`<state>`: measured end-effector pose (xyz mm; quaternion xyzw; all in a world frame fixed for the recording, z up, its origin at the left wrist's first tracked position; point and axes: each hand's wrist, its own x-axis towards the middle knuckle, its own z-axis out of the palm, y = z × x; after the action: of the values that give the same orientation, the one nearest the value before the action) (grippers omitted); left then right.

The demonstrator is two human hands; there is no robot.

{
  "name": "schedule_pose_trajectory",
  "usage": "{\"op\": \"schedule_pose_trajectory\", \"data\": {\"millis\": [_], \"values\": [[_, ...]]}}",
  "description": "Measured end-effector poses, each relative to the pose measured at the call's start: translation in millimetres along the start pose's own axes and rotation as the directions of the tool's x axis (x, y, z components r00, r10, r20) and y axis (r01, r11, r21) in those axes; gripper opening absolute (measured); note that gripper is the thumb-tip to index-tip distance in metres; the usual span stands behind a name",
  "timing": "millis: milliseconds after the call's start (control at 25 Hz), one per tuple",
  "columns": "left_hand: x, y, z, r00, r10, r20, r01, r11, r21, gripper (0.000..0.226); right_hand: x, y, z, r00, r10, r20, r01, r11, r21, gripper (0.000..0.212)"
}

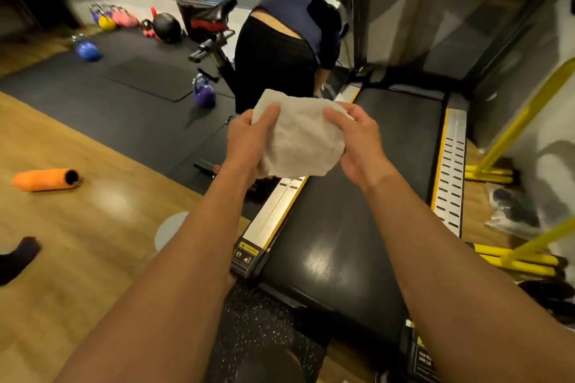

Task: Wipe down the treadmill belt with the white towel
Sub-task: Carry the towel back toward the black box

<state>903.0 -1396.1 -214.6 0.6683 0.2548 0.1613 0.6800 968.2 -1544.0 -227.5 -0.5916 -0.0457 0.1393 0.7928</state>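
Our thumbs lay over the near face of the bunched white towel (298, 141) and our other fingers curled behind it, left hand (249, 138) on its left side, right hand (357, 146) on its right, both forearms stretched forward. We held it in the air over the left edge of the treadmill belt (357, 221). The yellow warning sticker (248, 249) at the near end of the left side rail (278, 199) was too blurred to read.

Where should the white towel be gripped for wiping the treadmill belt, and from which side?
Probably across its bunched top, coming from above. The white towel is wadded into a thick bundle that the left hand and right hand hold at its two sides, off the treadmill belt; a palm over the top would leave its broad underside free.
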Motion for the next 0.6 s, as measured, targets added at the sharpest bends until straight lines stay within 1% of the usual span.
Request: {"op": "schedule_pose_trajectory", "data": {"millis": [40,80,120,160,240,320,360,440,520,600], "values": [[-1.8,10.3,-9.4,1.000,0.008,-0.026,-0.008,1.000,-0.013,0.029,0.6,-0.6,12.4,1.000,0.019,-0.009,-0.019,0.998,-0.063,0.018],[-1.9,20.3,-20.7,0.998,0.034,-0.057,-0.035,0.999,-0.014,0.027,2.0,-1.4,27.0,0.999,0.035,-0.001,-0.034,0.985,-0.172,0.026],[-2.1,28.7,-30.4,0.994,0.070,-0.086,-0.069,0.997,0.017,0.025,1.3,-3.0,40.7,1.000,0.027,0.013,-0.023,0.966,-0.259,0.028],[-1.4,32.3,-38.3,0.986,0.113,-0.123,-0.105,0.992,0.069,0.024,0.0,-2.2,51.3,1.000,-0.006,0.019,0.011,0.957,-0.289,0.028],[0.1,33.7,-64.1,0.945,0.222,-0.240,-0.176,0.964,0.200,0.025,1.2,-1.2,80.2,0.997,-0.067,0.040,0.075,0.963,-0.261,0.025],[-2.9,30.9,-91.6,0.889,0.306,-0.341,-0.197,0.928,0.317,0.027,-1.6,1.5,113.8,0.984,-0.157,0.080,0.173,0.947,-0.269,0.022],[-5.4,29.2,-104.2,0.867,0.326,-0.377,-0.184,0.913,0.365,0.029,-6.3,2.3,129.8,0.973,-0.209,0.099,0.229,0.923,-0.308,0.022],[-11.0,26.9,-133.8,0.821,0.347,-0.454,-0.125,0.884,0.450,0.037,-13.5,12.4,163.2,0.958,-0.259,0.125,0.287,0.885,-0.365,0.022],[-15.2,24.3,-166.9,0.784,0.353,-0.511,-0.101,0.884,0.456,0.040,-24.3,20.3,197.2,0.950,-0.255,0.178,0.303,0.885,-0.352,0.017],[-15.9,19.4,-203.5,0.753,0.354,-0.554,-0.116,0.901,0.419,0.041,-32.6,26.2,231.0,0.947,-0.224,0.230,0.292,0.899,-0.327,0.018]]}}
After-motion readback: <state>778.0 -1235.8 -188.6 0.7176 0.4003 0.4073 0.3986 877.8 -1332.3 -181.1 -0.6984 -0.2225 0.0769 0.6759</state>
